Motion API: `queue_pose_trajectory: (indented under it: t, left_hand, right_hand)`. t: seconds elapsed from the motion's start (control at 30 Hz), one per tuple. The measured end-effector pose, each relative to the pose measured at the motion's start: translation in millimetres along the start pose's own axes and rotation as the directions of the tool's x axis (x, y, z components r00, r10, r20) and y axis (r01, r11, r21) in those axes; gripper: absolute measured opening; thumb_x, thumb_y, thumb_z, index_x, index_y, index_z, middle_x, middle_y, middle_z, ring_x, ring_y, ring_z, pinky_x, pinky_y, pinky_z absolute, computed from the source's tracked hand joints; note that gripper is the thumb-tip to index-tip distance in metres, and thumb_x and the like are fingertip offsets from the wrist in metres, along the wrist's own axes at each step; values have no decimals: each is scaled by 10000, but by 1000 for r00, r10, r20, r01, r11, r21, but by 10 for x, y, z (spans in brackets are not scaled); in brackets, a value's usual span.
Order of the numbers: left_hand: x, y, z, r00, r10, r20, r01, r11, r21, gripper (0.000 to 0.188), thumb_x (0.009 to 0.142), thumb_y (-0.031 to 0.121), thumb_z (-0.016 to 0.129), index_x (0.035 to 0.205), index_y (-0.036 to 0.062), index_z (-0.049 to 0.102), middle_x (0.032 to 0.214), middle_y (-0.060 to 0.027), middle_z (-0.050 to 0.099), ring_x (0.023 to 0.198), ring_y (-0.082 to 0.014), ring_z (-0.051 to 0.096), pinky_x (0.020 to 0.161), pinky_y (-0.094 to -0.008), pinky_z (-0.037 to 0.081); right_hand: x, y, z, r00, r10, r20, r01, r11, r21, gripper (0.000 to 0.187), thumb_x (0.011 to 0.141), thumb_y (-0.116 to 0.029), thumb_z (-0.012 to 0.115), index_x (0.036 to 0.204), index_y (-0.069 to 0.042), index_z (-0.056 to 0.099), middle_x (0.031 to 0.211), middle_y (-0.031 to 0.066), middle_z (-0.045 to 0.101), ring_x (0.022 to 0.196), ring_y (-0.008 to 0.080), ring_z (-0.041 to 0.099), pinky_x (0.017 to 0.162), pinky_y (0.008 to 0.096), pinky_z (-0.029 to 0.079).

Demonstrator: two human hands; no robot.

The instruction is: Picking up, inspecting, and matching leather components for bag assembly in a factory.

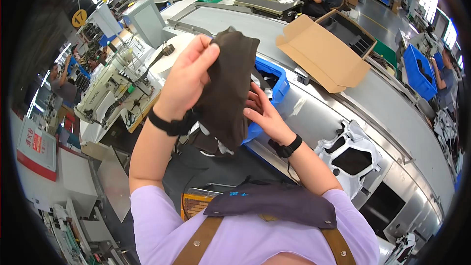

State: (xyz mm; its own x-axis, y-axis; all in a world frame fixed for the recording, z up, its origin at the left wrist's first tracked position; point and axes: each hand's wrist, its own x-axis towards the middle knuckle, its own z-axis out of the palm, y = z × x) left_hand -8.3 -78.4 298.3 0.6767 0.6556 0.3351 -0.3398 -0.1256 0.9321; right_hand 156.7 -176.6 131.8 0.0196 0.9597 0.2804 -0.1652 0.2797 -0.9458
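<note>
A blue bin (281, 86) sits behind the dark cloth (230, 83) (left hand (189, 73) pinching it, right hand (266, 117) curled at its edge, grip unclear); a long grey surface (387, 105) stretches rightward.

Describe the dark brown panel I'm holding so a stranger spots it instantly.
From the long grey conveyor, come nearer to the blue bin. In front of it, your left hand holds the dark brown panel near its top, your right hand at its edge. Unlike the bin, the panel is dark, soft-looking and held up.
</note>
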Motion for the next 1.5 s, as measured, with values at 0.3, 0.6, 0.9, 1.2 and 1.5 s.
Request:
queue_pose_trajectory:
  t: [0.3,0.6,0.9,1.2,1.5]
  left_hand:
    - [-400,-63,273,998,21,-58,-21,1000,9,755,962,134,573,1533,61,83,1497,-141,282,1197,-167,510,931,-347,488]
    - [-368,-265,441,979,-74,-192,65,996,-54,878,945,103,583,1536,142,-66,1101,-103,552,925,-230,635,769,-361,558]
    - [-636,-531,1137,948,127,-291,-273,795,-542,609,931,61,559,1436,193,247,1284,-82,451,1103,-339,598,945,-487,513]
    - [-913,-565,1448,912,240,-334,-388,771,-506,844,949,156,527,1532,207,-81,1478,-72,259,1349,-405,376,1099,-502,360]
    - [-976,-487,1546,893,440,-100,-378,609,-698,906,952,120,530,1522,291,-152,1527,-65,189,1398,-394,316,1105,-490,349]
  right_hand:
    - [-556,137,-285,945,-167,-282,129,980,-150,504,941,-135,607,1390,-25,404,1296,133,526,1180,218,520,972,348,451]
    - [-1323,87,-189,895,-441,-64,343,774,-532,29,811,-15,640,820,-16,612,772,113,611,660,266,593,607,330,468]
    - [-1139,696,-221,878,357,320,-348,933,-85,293,965,-168,571,1192,18,578,1157,118,658,981,176,650,893,319,506]
    - [-1197,946,-291,974,179,138,-225,710,667,249,952,-41,525,1184,-27,616,1226,91,629,1159,230,577,1003,439,449]
    - [-1243,104,-384,988,-97,121,-22,687,726,534,991,-305,471,1410,20,412,1478,160,411,1326,307,435,1099,458,352]
